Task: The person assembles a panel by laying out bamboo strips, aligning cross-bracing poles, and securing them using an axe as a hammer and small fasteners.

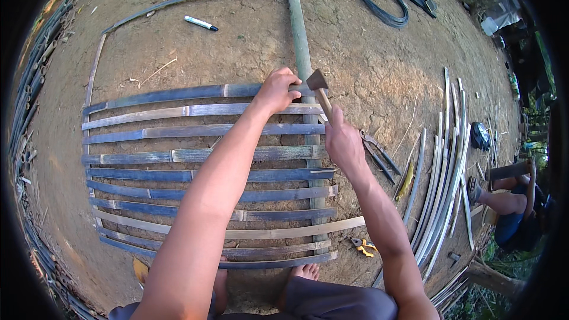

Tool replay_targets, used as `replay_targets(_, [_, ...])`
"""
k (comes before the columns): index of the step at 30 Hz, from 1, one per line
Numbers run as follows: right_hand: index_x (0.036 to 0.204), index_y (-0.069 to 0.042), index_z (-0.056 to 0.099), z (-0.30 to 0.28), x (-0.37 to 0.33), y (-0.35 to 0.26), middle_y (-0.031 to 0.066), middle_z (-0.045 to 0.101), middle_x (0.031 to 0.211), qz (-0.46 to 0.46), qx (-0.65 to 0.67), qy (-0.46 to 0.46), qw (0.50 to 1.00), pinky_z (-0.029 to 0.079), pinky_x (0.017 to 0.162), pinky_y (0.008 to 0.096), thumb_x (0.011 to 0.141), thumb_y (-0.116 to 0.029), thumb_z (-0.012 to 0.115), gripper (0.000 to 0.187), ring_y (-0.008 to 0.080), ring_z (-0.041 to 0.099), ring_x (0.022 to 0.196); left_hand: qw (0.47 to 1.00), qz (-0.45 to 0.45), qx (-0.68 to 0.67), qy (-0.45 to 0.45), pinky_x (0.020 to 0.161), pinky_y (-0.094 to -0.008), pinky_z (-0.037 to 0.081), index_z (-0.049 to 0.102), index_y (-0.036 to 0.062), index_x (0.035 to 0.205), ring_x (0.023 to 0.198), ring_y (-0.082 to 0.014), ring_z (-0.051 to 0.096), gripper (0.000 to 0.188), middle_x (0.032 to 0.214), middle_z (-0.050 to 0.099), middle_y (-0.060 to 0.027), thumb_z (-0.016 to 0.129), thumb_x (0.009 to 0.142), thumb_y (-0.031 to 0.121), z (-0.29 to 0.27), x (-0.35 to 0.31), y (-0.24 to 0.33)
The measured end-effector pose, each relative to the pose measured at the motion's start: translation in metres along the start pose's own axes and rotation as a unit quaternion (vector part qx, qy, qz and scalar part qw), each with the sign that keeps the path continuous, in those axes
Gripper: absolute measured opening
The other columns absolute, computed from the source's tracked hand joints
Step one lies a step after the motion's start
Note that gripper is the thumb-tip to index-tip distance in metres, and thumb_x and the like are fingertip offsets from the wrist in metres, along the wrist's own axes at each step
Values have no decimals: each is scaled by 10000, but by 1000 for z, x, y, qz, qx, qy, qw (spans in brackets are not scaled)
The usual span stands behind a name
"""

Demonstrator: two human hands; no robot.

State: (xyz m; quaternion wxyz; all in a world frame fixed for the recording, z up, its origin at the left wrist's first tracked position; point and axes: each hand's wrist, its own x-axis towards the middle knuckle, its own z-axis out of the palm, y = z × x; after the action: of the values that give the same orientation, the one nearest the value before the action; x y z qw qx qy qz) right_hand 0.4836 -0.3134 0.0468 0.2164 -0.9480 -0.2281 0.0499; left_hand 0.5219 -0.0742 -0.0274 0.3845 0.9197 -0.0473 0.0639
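My left hand (pixel 277 90) is closed over the topmost bamboo slat (pixel 195 93), close to where it crosses an upright bamboo pole (pixel 300 38). Whether a nail is pinched there is too small to tell. My right hand (pixel 345 142) grips the wooden handle of a hammer (pixel 318 80). Its dark, rusty head is just above the slat's end, beside my left fingertips. Below, several more split slats (pixel 231 154) lie in rows across the same pole. Their left ends rest along a thin strip (pixel 95 71). My left forearm hides part of the rows.
Pincers (pixel 380 157) and yellow-handled pliers (pixel 363 247) lie right of the frame. Long loose strips (pixel 438 184) are piled beyond. A marker (pixel 201 23), a wire coil (pixel 381 1) and sandals (pixel 420 0) lie farther off. Another person (pixel 515 201) sits at far right.
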Motion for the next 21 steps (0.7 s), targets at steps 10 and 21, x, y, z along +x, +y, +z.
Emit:
replay_targets(10, [1419, 27, 418, -56, 3, -36, 270, 696, 866, -104, 73, 199, 972, 541, 559, 468, 998, -95, 616, 481, 432, 725, 722, 997, -52, 40, -42, 1050, -445, 339, 789, 203, 1189, 1201, -226, 521, 344, 1166, 640, -17, 818, 856, 283, -9, -6, -2])
replay_targets(21, [1280, 22, 579, -33, 28, 90, 259, 699, 929, 156, 85, 51, 983, 535, 733, 489, 995, -168, 640, 348, 424, 705, 858, 999, -37, 32, 19, 1018, -435, 367, 810, 213, 1126, 1130, -224, 581, 348, 1082, 665, -6, 855, 801, 328, 1, -4, 0])
